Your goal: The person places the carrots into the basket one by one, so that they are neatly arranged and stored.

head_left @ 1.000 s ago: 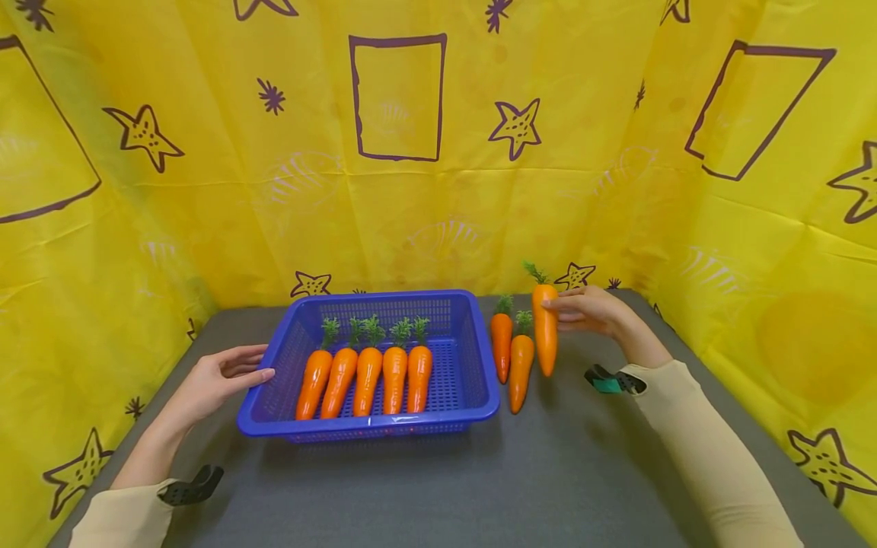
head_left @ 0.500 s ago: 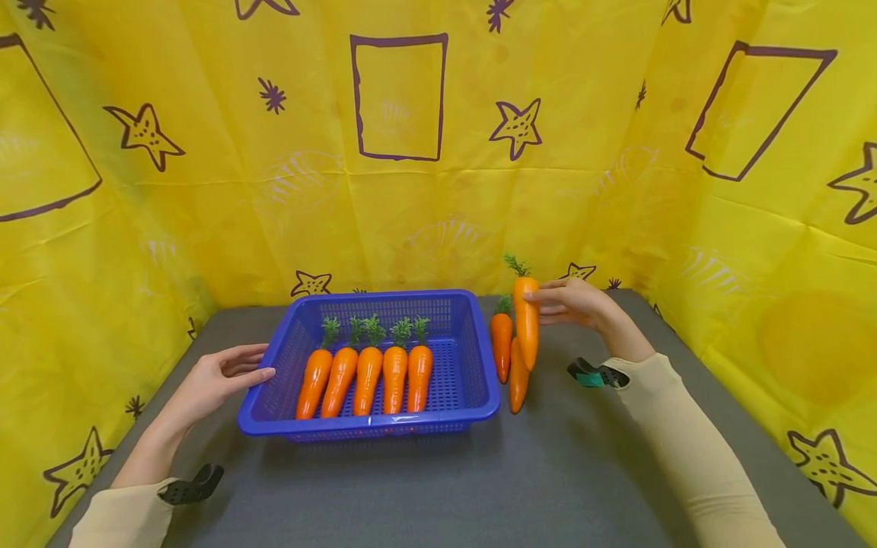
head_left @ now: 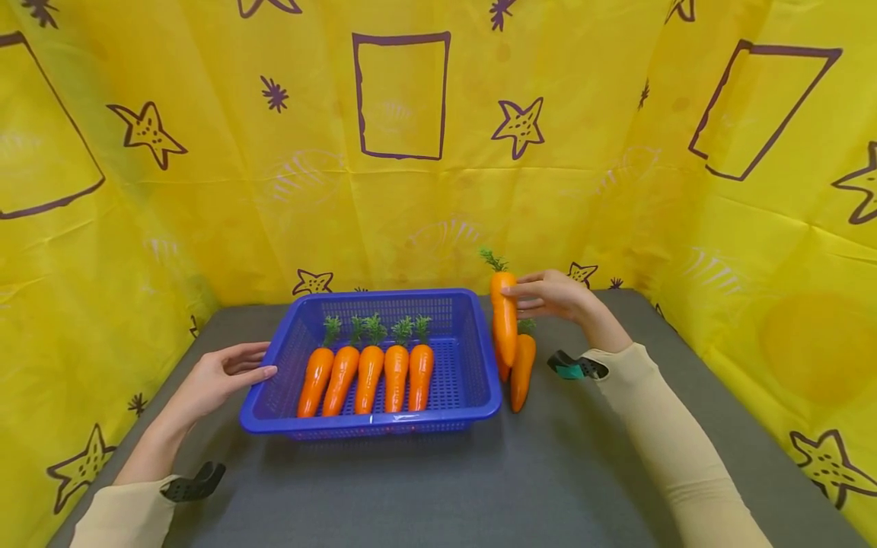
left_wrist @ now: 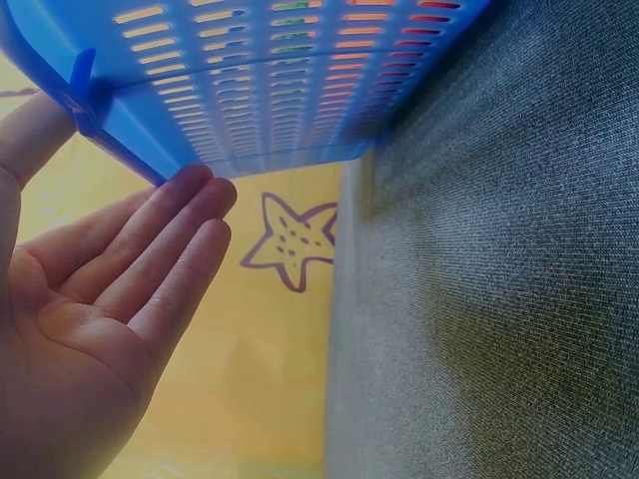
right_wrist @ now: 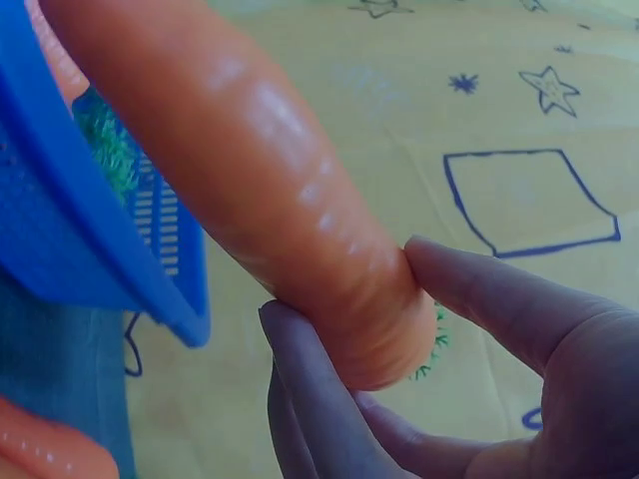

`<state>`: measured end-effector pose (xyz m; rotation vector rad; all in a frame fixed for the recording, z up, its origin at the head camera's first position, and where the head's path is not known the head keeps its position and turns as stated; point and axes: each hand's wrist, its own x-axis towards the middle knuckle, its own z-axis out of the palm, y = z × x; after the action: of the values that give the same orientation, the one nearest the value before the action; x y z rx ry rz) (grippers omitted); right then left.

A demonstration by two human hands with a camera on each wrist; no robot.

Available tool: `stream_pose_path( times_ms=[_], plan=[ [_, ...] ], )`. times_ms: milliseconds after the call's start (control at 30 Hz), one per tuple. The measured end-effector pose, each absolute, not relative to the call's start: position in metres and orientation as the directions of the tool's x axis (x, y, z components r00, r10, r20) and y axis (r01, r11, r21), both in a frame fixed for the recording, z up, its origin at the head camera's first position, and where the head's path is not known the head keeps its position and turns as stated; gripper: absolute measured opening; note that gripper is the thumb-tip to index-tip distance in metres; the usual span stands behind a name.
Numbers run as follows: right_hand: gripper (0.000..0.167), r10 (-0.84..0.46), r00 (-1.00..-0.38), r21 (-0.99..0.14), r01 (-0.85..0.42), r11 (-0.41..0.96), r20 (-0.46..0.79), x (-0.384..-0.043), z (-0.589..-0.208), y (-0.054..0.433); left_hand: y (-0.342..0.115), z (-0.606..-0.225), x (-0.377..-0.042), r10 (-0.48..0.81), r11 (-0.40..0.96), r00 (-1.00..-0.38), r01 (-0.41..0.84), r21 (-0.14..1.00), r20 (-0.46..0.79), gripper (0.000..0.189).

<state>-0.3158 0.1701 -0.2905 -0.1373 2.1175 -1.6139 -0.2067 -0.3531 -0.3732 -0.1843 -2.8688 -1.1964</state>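
Observation:
In the head view a blue plastic basket (head_left: 438, 416) stands on the dark tabletop, with several orange carrots (head_left: 371, 380) lying side by side in it, green tops to the back. My left hand (head_left: 214, 380) holds the basket's left rim, thumb over the edge and fingers outside, as the left wrist view shows too. Beside the right rim my right hand (head_left: 558, 295) pinches a carrot (head_left: 504, 312) near its leafy end, thumb against fingers in the right wrist view. That carrot hangs tip down, raised, hiding most of another carrot. A further carrot (head_left: 524, 371) lies on the table nearby.
The grey table cloth (head_left: 425, 487) spreads in front of the basket. Yellow patterned curtains (head_left: 397, 221) enclose the back and both sides. Inside the basket, a strip of bare floor (head_left: 448, 373) shows right of the row of carrots.
My right hand has moved left with the carrot, from right of the two loose carrots to beside the basket's right rim. My left hand and the basket stay in place.

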Motion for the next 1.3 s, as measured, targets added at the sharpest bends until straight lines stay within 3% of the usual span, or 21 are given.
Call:
stream_pose_path(
  times_ms=[800, 1300],
  plan=[
    [0.063, -0.440, -0.822, -0.897, 0.177, 0.406, -0.362, -0.322, -0.294, 0.113, -0.353, -0.372, -0.208, 0.106, 0.700, -0.991, 0.131, 0.702, 0.079, 0.063],
    [0.068, -0.497, -0.766, -0.888, 0.206, 0.410, -0.407, -0.330, -0.311, 0.080, -0.353, -0.373, -0.208, 0.116, 0.702, -0.989, 0.145, 0.697, 0.089, 0.062]
  ],
)
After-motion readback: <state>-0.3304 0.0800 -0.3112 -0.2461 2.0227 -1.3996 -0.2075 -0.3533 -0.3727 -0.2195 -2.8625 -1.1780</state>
